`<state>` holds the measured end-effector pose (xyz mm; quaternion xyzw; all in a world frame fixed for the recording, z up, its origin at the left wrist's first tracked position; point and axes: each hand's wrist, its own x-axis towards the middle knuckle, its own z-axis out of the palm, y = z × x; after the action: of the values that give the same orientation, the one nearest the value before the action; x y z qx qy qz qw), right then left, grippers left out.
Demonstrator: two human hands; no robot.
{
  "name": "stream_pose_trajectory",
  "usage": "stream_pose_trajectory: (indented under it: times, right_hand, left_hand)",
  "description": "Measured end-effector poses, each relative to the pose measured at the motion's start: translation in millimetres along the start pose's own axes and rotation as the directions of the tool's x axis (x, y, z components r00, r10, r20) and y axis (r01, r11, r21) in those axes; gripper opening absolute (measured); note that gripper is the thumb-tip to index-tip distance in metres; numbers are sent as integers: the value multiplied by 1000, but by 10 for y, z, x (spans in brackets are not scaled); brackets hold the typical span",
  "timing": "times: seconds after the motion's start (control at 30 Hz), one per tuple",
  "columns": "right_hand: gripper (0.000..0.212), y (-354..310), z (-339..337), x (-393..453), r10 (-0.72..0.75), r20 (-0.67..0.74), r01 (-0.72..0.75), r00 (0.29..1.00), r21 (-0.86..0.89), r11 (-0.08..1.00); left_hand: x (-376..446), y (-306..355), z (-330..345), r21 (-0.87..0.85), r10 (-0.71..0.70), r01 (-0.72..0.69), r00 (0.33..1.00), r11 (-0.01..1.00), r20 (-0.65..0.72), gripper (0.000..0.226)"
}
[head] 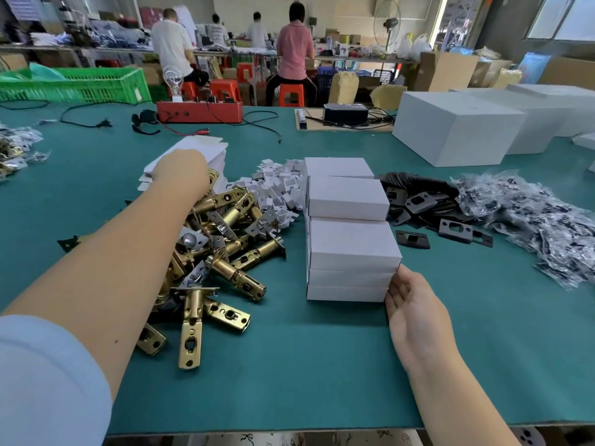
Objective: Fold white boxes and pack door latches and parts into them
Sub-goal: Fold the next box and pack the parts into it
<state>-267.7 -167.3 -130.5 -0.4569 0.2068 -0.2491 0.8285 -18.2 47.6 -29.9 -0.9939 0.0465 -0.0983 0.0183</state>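
Teal cloth covers our table (322, 365), and beyond its far edge we see a workshop where people sit on orange stools (291, 93) at a long bench. At the far left corner stands a green crate (80, 83), with a red tester (199, 111) beside it along the far edge. Our left hand (182, 169) reaches over the latches (222, 239), a brass heap left of centre, to the flat blanks (199, 149) behind them; we cannot tell whether its fingers are gripping a blank. Small white inserts (280, 185) lie between the latches and the boxes (349, 239), closed and stacked mid-table. Our right hand (415, 304) lies released, straight fingers pressing the stack's near right corner. Black plates (450, 220) sit right of the stack, then bagged parts (541, 220) toward the right edge. Large cartons (457, 130) occupy the far right corner.
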Motion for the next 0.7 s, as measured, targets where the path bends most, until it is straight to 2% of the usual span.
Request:
stream_pose_trajectory:
  times: [0.13, 0.23, 0.3, 0.37, 0.4, 0.43, 0.5, 0.57, 0.63, 0.7]
  right_hand:
    - [49, -37, 43, -36, -9, 31, 9, 999, 2, 1000]
    - [46, -21, 30, -29, -22, 29, 25, 999, -84, 996]
    - [31, -9, 13, 15, -36, -98, 23, 995, -133, 991]
    - [21, -51, 0, 66, -140, -230, 100, 963, -181, 978]
    - [21, -95, 14, 81, -220, -250, 170, 943, -205, 964]
    - [22, -152, 43, 91, -291, -251, 238, 923, -222, 946]
    - [21, -288, 119, 112, -409, -187, 357, 893, -258, 898]
    - [25, -419, 213, 153, -498, -41, 465, 866, -300, 833]
    - [37, -517, 323, 202, -531, 108, 533, 841, -344, 773]
    - [55, -541, 406, 267, -547, 207, 581, 811, -400, 709]
  left_hand:
    - [-112, 105, -120, -40, -13, 7, 988, 999, -157, 15]
    - [-261, 179, -225, -291, -18, -91, 936, 952, -352, 19]
    - [-454, 240, -257, -506, -96, -183, 874, 843, -476, 30]
    - [-681, 321, -227, -706, -222, -271, 824, 654, -521, 37]
    - [-793, 368, -193, -808, -268, -291, 839, 513, -473, 37]
    - [-897, 426, -152, -903, -283, -281, 882, 326, -377, 36]
    - [-1093, 565, -63, -982, -184, -168, 971, -87, -150, 33]
    - [-1250, 725, 28, -933, -40, -29, 999, -358, -16, 33]
    - [-1371, 869, 117, -871, 63, 68, 997, -487, 43, 36]
    - [-1456, 961, 195, -872, 146, 65, 989, -486, -8, 37]
